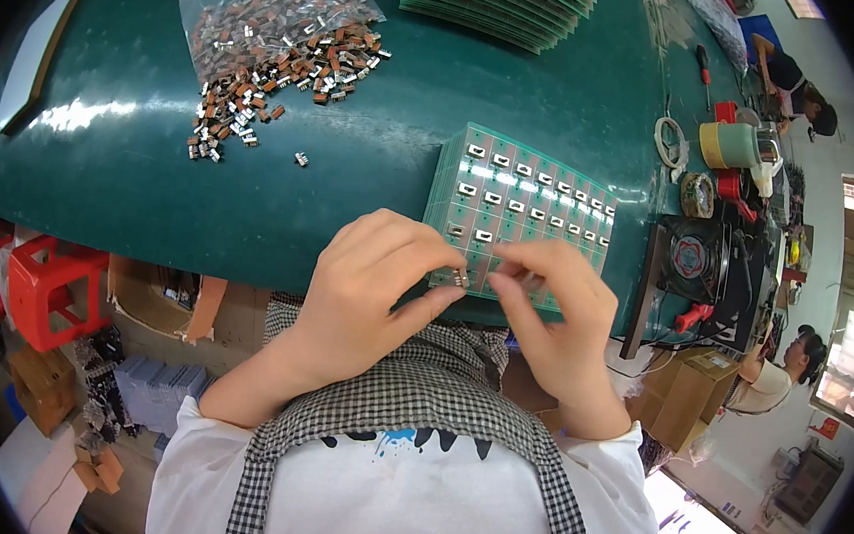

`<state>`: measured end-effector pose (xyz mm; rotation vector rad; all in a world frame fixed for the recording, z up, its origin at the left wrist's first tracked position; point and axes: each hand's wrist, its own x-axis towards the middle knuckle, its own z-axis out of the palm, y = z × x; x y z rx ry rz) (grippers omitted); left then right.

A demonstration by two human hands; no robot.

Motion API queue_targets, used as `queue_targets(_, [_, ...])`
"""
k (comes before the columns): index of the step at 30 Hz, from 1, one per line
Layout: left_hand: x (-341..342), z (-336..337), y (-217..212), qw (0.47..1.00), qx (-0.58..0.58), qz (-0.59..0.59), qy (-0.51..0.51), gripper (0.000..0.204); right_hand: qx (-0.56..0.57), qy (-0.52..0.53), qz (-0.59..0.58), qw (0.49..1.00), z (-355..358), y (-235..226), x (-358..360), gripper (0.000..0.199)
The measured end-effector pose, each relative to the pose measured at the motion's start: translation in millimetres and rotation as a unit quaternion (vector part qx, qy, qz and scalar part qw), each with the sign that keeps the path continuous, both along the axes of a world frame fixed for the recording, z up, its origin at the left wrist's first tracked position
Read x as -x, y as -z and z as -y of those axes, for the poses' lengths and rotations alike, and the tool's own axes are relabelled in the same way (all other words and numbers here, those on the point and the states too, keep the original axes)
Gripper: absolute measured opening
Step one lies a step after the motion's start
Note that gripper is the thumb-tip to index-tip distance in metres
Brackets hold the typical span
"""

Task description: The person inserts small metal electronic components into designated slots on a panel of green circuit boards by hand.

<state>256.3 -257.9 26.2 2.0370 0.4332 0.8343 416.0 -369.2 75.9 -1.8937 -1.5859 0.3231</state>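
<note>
My left hand (377, 288) pinches a small metal slide switch (460, 278) between thumb and forefinger, above the near-left corner of a circuit board panel. This green panel (543, 198) lies on top of a stack of similar boards, with rows of switches seated on its far part. My right hand (562, 313) hovers over the panel's near edge. Its thumb and forefinger curve toward each other with a gap between them, and I see nothing held there. Both hands cover much of the panel's near rows.
A clear plastic bag (267, 3) spills loose switches (249, 102) onto the green table (377, 133); one stray switch (301, 159) lies apart. More boards (498, 7) are stacked at the back. Tape rolls (697, 195), a fan (693, 258) and a screwdriver (703, 73) sit along the right side.
</note>
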Motion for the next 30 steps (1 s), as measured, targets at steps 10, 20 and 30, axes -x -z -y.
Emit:
queue_targets(10, [-4.0, 10.5, 0.1, 0.991, -0.122, 0.053, 0.018, 0.033, 0.028, 0.061, -0.416, 0.907, 14.5, 9.4, 3.6, 0.019])
queue_targets(20, [18.6, -44.9, 42.9, 0.916, -0.132, -0.269, -0.267, 0.025, -0.032, 0.036, 0.088, 0.995, 12.8, 17.0, -28.1, 0.016])
queue_targets(30, [17.0, -46.4, 45.2, 0.938, -0.080, -0.227, -0.249, 0.018, -0.005, -0.002, 0.121, 0.993, 14.6, 13.9, -32.5, 0.020])
